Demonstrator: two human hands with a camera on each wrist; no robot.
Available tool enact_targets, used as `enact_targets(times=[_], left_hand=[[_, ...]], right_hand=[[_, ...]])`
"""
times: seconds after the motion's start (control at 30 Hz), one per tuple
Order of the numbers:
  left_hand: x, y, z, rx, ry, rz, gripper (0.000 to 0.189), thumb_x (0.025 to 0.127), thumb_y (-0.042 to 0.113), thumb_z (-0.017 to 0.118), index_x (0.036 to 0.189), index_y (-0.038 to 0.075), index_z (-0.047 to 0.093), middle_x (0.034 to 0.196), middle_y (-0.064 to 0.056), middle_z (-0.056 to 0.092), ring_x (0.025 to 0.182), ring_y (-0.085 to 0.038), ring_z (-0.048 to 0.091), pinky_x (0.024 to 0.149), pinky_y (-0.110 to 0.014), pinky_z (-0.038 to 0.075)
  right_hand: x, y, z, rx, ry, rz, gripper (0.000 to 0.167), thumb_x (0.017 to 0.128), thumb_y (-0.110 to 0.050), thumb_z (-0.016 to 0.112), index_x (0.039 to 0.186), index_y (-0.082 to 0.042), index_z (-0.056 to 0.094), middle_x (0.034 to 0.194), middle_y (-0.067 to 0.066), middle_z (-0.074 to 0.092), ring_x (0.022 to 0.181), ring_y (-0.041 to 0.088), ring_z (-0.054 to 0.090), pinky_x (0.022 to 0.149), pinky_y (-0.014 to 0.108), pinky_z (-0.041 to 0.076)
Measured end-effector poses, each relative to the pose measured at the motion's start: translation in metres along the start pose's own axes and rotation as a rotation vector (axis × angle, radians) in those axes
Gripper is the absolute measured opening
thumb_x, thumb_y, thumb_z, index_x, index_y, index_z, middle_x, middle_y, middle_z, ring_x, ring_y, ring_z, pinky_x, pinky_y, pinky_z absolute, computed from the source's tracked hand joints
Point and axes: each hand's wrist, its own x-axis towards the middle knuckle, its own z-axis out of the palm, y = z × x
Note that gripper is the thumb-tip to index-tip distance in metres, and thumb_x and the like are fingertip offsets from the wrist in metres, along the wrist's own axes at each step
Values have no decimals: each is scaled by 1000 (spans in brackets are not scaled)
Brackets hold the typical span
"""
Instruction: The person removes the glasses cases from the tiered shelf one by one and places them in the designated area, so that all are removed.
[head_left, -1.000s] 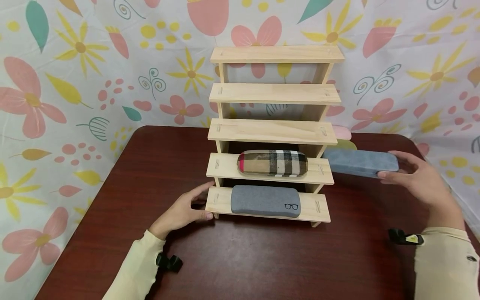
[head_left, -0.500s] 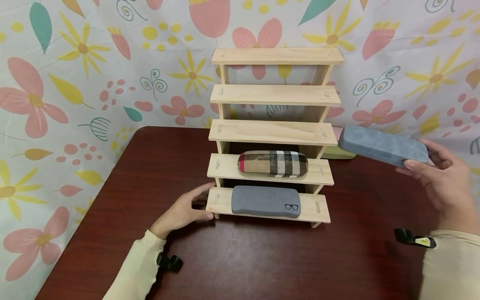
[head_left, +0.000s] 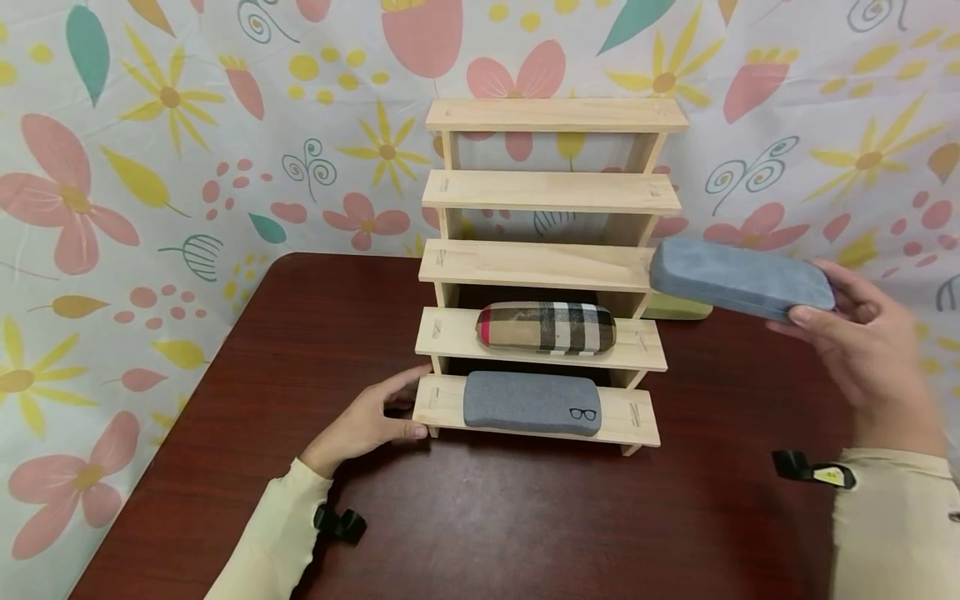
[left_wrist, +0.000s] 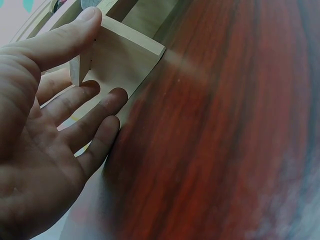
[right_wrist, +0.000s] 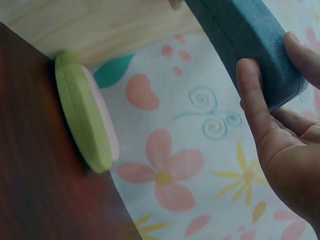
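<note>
A blue eyeglass case (head_left: 742, 275) is held raised off the table by my right hand (head_left: 873, 333), thumb in front and fingers behind its right end. Its left end overlaps the right edge of the third step in the head view. My left hand (head_left: 371, 421) grips the left end of the bottom step of a stepped wooden shelf (head_left: 536, 263), thumb at the front edge, the other fingers by the side panel (left_wrist: 117, 60). A plaid eyeglass case (head_left: 546, 327) lies on the second step, and a grey eyeglass case (head_left: 532, 402) with a glasses print on the bottom one.
Behind the shelf's right side, a green eyeglass case (right_wrist: 82, 115) and a pink one (right_wrist: 102, 112) stand on the dark wooden table (head_left: 525, 525) against the floral cloth backdrop (head_left: 247, 125). The upper three steps bear nothing.
My right hand has lifted the blue case from beside the shelf, swung it out to the right, then brought it back left toward the third step. The left hand stays at the bottom step.
</note>
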Motion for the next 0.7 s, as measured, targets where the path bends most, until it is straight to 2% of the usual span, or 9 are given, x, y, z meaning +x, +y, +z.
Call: enact_targets(times=[0.1,0.3,0.57,0.63,0.7], left_hand=[[0,0,0,6,0,3,83,82,11,86,154,12,45,130,-11,63,116,-27,59,98,-49,43],[-1,-2,-1,36,9,11,81,81,13,87,152,14,48,136,-8,60,117,-24,58,96,-41,45],[-1,-3,-2,30,6,-11,82,81,15,87,153,18,48,134,-5,61,117,-23,58,95,-40,46],[-1,-4,-2,31,5,-20,82,81,15,88,153,20,48,133,-4,62,116,-22,58,93,-40,46],[0,-4,-1,30,3,-25,83,81,16,88,153,21,48,133,-3,62,116,-22,59,92,-40,47]], right_hand=[[5,2,10,-16,-27,21,57,89,31,44,143,15,42,120,19,61,95,25,69,73,38,58],[19,9,34,29,-90,62,59,87,33,42,143,14,45,121,20,62,91,28,70,74,42,57],[39,17,73,-146,-95,115,60,86,29,55,141,4,54,126,13,61,88,20,70,71,33,58],[43,19,81,-168,-100,123,60,85,28,58,140,3,55,126,13,61,83,21,70,68,32,58],[46,20,88,-236,-104,132,61,86,25,61,141,-1,56,131,14,57,73,19,69,64,29,57]])
